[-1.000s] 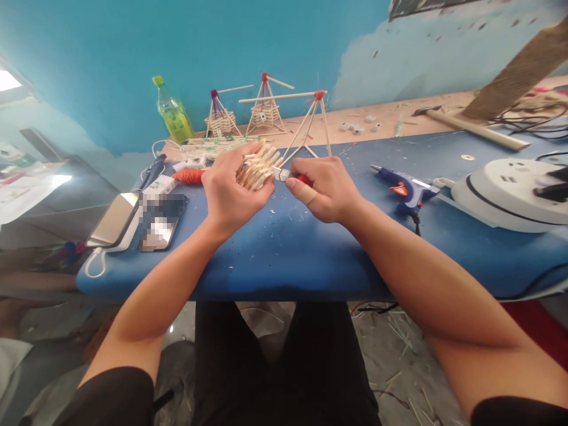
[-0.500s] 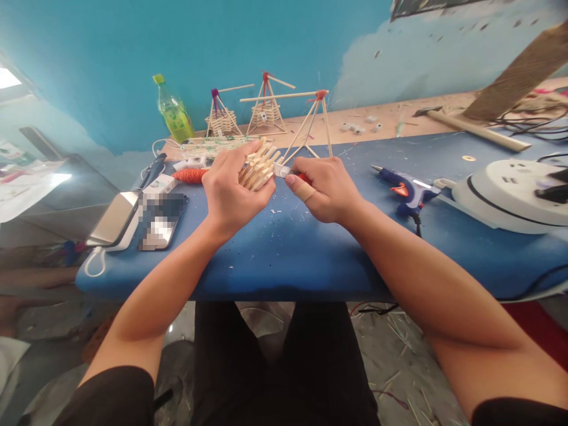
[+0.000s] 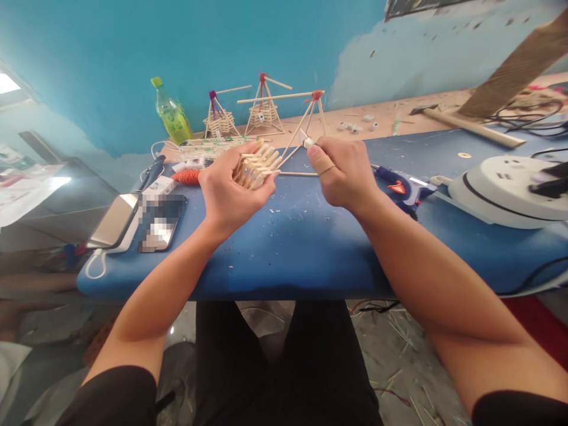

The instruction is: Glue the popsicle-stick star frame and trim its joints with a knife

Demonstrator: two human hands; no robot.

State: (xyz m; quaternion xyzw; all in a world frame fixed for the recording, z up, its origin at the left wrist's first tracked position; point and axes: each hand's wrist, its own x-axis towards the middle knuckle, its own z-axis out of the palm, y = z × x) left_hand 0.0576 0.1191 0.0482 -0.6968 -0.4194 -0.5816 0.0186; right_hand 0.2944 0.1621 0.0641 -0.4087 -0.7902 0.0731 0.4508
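Observation:
My left hand [image 3: 231, 189] is closed around a small stack of crossed wooden sticks [image 3: 256, 167], held tilted over the blue table [image 3: 284, 254]. To its right, my right hand [image 3: 344, 171] grips a utility knife [image 3: 306, 140]; its pale blade points up and left, apart from the stack, and the handle is hidden in my fist. Just behind the hands stands a stick frame [image 3: 317, 106] tied with orange string at its top. Beside my left hand lies a bundle of orange string [image 3: 189, 177].
Two stick frames with stacked bases, one purple-tied [image 3: 219, 121] and one red-tied [image 3: 262, 112], stand by the wall near a green bottle [image 3: 172, 115]. Two phones [image 3: 114, 220] lie left. A glue gun [image 3: 406, 184], a white power-strip reel [image 3: 501, 192] and a hammer [image 3: 474, 127] are right.
My right hand has lifted the knife away from the stick stack, up and to the right. My left hand still holds the stack in nearly the same place.

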